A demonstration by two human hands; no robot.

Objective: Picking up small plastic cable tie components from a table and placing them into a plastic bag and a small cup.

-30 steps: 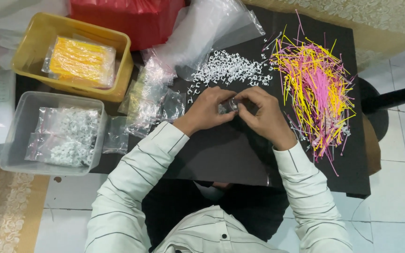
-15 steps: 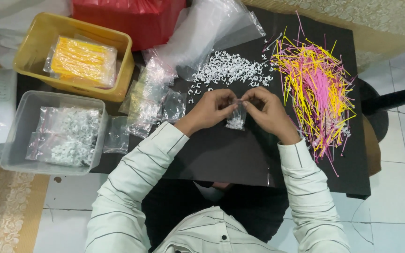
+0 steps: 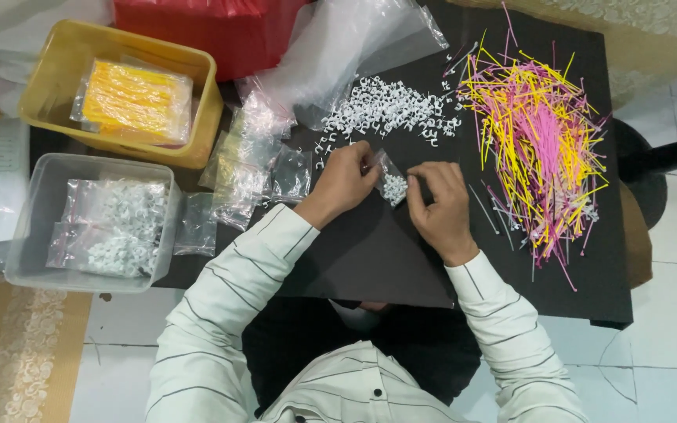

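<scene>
A person in a pale striped shirt works over a black tabletop (image 3: 558,282), seen from above, both hands closed on one small clear bag (image 3: 391,184) held just above the dark surface, directly in front of the body. The left hand (image 3: 346,178) pinches the bag's upper edge between thumb and fingers, while the right hand (image 3: 435,200) grips the opposite side, the two hands nearly touching across it. The bag, part filled with small white plastic clips, looks light, thin and slippery, soft enough to crumple, and is best taken by its top rim so the contents stay settled at the bottom. Left of the hands a yellow bin (image 3: 48,86) holds a packet of yellow strips, and nearer the body on that side a clear tub (image 3: 25,219) carries filled bags of clips. Between the bins and the left hand lies a heap of empty clear bags (image 3: 248,168). Beyond the hands, away from the body, a loose pile of white clips (image 3: 389,113) lies beside a large crumpled plastic sheet (image 3: 354,39) and a red box (image 3: 221,31). To the right of the right hand spreads a tangle of pink and yellow sticks (image 3: 538,149), reaching close to the tabletop's right edge. Open room is a bare black patch just below the hands, toward the body; every other side is crowded.
</scene>
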